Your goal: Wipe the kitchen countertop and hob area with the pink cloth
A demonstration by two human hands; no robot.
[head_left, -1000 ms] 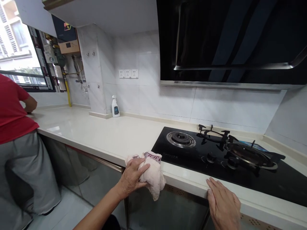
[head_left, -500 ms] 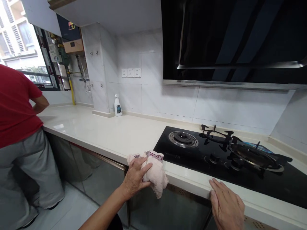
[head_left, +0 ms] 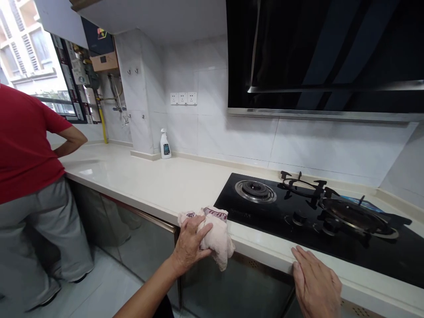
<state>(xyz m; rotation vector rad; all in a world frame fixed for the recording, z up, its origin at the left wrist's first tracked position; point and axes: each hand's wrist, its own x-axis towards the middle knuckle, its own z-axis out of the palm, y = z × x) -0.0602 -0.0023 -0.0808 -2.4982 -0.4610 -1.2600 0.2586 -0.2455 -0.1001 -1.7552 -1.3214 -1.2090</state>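
A crumpled pale pink cloth (head_left: 215, 236) with a purple-patterned band lies over the counter's front edge, part of it hanging down. My left hand (head_left: 192, 243) presses on the cloth from above, fingers and thumb gripping its left side. To the right, my right hand (head_left: 316, 282) rests flat on the front edge of the white countertop (head_left: 159, 183), fingers stretched out and holding nothing. Between and behind the hands is the black gas stove (head_left: 261, 223), its front left corner close to the cloth.
A white spray bottle (head_left: 165, 144) stands by the wall. On the stove's right lie a loose pan support (head_left: 303, 187) and a round dark burner part (head_left: 356, 215). A range hood (head_left: 298, 53) hangs above. A person in a red shirt (head_left: 29, 145) stands at far left.
The view has shifted slightly, so things sit a little further right. The other person's arm reaches further over the counter. My hands and the cloth have hardly moved.
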